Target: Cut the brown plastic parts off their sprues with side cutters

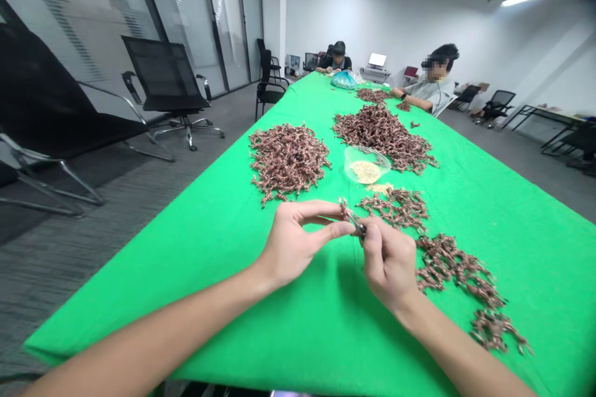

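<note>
My left hand [295, 242] pinches a small brown moulded piece [343, 208] between thumb and fingers, above the green cloth [186, 248] covering the table. My right hand [388, 263] grips small metal cutters [356, 223], their tips against that piece. The cutters' handles are mostly hidden by my fingers. Several heaps of tangled brown pieces lie on the cloth; the nearest [395, 208] sits just beyond my right hand, and a trail of them [459, 267] runs to its right. A clear plastic bowl [365, 164] holding small beige bits stands ahead of my hands.
Larger brown heaps [288, 161] lie farther along the table. Two seated people [431, 77] work at its far end, near a blue plastic bag [343, 79]. Black office chairs [162, 80] stand on the left, beyond the table's edge.
</note>
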